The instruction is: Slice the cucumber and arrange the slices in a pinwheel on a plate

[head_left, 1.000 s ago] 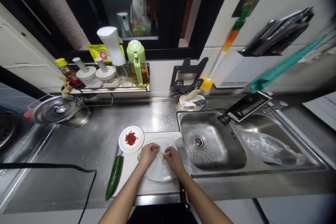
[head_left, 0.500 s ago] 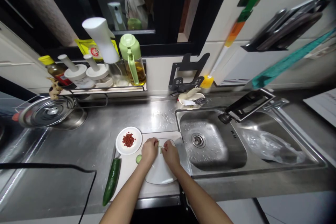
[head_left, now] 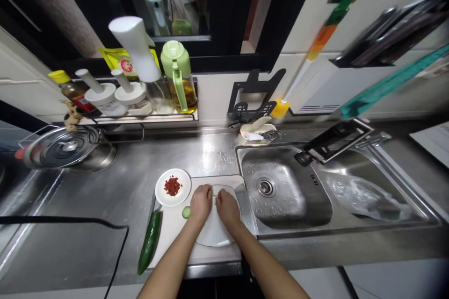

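Note:
Both my hands are bunched together over a white plate (head_left: 214,233) that lies on a white cutting board (head_left: 175,229). My left hand (head_left: 200,202) and my right hand (head_left: 227,205) have their fingers curled and pinch a small pale green piece of vegetable (head_left: 213,192) between them. A cucumber slice (head_left: 185,212) lies just left of my left hand. A whole cucumber (head_left: 149,242) rests along the board's left edge. A small white dish of chopped red chilli (head_left: 173,186) sits at the board's far left corner.
A steel sink (head_left: 284,191) lies right of the board, with a plastic bag (head_left: 361,194) in its right basin and a black tap (head_left: 329,142). A pot lid (head_left: 59,147) is at the left. Oil and seasoning bottles (head_left: 178,79) stand on a rack behind. A black cable (head_left: 70,221) crosses the counter.
My hands have drawn closer together and shifted slightly toward the plate's far edge; the pale pieces seen between them before are now mostly hidden.

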{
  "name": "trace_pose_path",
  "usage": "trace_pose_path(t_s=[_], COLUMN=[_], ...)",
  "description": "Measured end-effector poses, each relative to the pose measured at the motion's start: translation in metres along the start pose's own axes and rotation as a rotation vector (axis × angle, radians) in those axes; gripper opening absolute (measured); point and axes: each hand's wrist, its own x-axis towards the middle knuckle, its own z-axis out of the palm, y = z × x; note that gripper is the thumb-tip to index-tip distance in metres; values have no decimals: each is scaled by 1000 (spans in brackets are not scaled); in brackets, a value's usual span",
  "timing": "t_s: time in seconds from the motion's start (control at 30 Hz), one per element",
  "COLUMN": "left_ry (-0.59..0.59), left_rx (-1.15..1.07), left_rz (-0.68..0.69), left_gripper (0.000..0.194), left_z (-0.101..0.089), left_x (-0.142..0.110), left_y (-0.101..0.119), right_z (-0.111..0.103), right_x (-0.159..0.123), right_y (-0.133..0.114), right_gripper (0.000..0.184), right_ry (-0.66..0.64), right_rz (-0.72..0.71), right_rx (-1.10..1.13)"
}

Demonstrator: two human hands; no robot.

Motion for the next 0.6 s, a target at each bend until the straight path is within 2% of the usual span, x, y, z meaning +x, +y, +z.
trace_pose_path(t_s=[0.1,0.2,0.27,0.4,0.6], left_ry=[35,77,91,80,56], left_rx=[-22,4,60,156,203], left_rz=[78,166,215,280,321], left_gripper=[23,26,29,37,37], left_z=[3,7,10,15,16], left_x=[-6,-17,-24,-34,-35], left_y=[-5,-9,-11,-14,-14], right_z=[1,7,13,22,23], right_x=[-10,-24,-33,-42,-43], right_y=[5,14,20,29,35], right_gripper=[15,21,29,42,48], right_ry=[39,130,166,133,57], right_rz=[-75,-260,-333,-369,-384], right_rx=[-13,-59,-100,-191,-257])
